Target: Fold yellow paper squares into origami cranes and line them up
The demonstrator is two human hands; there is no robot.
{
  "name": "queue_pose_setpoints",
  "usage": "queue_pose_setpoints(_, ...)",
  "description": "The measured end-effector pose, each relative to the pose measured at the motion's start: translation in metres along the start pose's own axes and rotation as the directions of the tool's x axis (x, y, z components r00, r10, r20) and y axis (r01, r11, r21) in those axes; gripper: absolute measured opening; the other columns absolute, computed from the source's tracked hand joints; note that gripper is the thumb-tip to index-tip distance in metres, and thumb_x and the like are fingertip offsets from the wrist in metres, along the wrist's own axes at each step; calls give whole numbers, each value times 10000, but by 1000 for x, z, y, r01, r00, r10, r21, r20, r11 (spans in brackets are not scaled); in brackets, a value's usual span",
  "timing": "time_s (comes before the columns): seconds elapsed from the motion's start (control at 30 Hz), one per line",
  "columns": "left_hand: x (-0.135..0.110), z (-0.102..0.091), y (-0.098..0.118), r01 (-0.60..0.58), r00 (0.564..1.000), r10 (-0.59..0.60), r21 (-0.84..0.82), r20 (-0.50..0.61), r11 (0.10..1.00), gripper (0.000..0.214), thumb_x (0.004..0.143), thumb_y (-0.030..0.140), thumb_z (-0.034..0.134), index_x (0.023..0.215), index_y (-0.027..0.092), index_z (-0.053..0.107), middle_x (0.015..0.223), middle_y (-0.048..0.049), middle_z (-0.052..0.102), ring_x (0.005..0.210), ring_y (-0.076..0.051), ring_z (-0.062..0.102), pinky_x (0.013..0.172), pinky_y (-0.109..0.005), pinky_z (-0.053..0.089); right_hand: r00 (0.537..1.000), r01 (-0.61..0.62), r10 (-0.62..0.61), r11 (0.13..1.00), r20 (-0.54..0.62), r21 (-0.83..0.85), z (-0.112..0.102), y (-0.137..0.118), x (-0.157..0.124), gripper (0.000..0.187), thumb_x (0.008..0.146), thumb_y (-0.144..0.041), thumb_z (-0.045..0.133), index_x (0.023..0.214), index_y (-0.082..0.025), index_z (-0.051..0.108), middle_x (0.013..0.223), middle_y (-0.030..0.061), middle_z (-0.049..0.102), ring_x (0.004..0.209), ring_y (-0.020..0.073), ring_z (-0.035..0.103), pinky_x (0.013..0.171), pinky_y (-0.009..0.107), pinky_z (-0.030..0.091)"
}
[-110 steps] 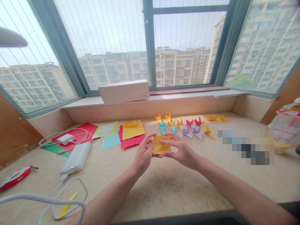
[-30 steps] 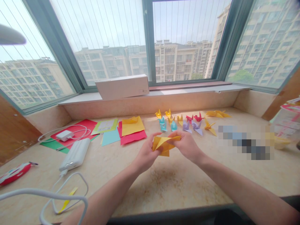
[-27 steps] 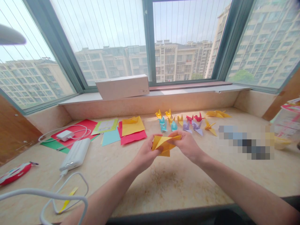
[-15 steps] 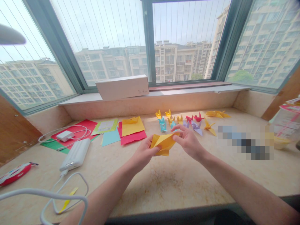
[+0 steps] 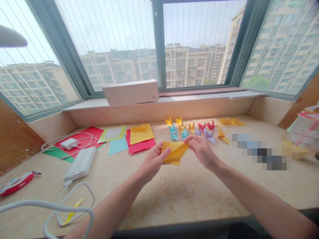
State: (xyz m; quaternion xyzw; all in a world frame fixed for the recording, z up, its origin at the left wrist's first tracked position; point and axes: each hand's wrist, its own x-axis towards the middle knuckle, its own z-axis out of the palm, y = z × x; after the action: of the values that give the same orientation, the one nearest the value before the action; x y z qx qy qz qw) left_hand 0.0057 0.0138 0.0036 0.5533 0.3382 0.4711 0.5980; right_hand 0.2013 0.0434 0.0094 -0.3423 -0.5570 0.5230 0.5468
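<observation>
A partly folded yellow paper [image 5: 175, 153] is held above the marble counter [image 5: 179, 192] between both hands. My left hand [image 5: 152, 162] pinches its left corner with thumb on top. My right hand [image 5: 202, 151] pinches the upper right tip. Behind the hands stands a row of several small folded paper cranes [image 5: 196, 127] in yellow, blue, purple and red.
Loose coloured paper sheets [image 5: 141, 137] lie at centre left. A white power bank [image 5: 80, 164], a charger [image 5: 68, 143] and cables sit at the left, a red case [image 5: 15, 183] at the far left. A white box [image 5: 131, 92] rests on the window ledge.
The yellow paper went from a flat square to an opened, pulled-out fold. Both hands have shifted slightly up and apart, stretching the paper between them.
</observation>
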Motion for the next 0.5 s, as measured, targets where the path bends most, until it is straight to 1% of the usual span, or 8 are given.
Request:
queue_pose_setpoints(0.07,1,-1,-3,-16,1000,18,64,-25,998,327,849,396,676,1033,140,587,967,-79,690,852,-185,666,751,-286,516,999,-39,39,999,29,5,-1,1,1,227,822,-370,592,746,-164,647,728,34,689,698,171,648,742,328,517)
queue_pose_setpoints(0.17,1,-3,-8,-58,996,71,197,-57,979,247,859,366,661,962,148,608,932,-60,697,851,-183,665,751,-276,504,996,-70,74,994,51,-86,-2,3,2,267,800,-431,679,859,-177,621,709,24,699,657,177,659,653,310,516)
queue_pose_setpoints(0.23,1,-3,-9,-74,995,86,228,-47,971,217,868,350,648,963,157,619,944,-56,703,871,-190,666,769,-283,504,997,-56,60,993,37,-99,-2,5,3,311,781,-436,715,941,-196,600,697,12,702,630,173,659,599,289,502)
queue_pose_setpoints(0.3,1,-2,-9,-73,996,79,197,-27,978,215,870,343,645,985,163,624,974,-60,709,902,-198,669,797,-296,507,1000,6,-7,994,-9,-110,-2,9,3,318,803,-455,694,977,-205,604,701,12,701,626,170,658,580,281,498)
queue_pose_setpoints(0.4,0,2,-6,-46,999,49,135,-18,990,232,856,351,664,974,154,632,978,-72,716,901,-204,676,797,-300,513,984,129,-154,965,-92,-228,-1,14,1,300,831,-471,665,982,-213,636,739,23,699,648,168,655,559,270,492)
queue_pose_setpoints(0.43,0,3,-5,-36,999,39,120,-22,992,242,848,356,674,968,149,636,975,-76,718,891,-204,679,789,-298,515,977,150,-184,951,-105,-269,0,15,0,299,833,-475,662,982,-216,645,739,22,695,634,163,646,542,266,484)
queue_pose_setpoints(0.5,-1,4,-3,-18,999,20,87,-31,996,266,832,360,693,973,141,643,983,-86,720,885,-204,684,785,-296,518,976,160,-196,942,-96,-294,-1,15,0,310,832,-491,662,980,-218,655,719,17,684,594,155,622,515,262,470)
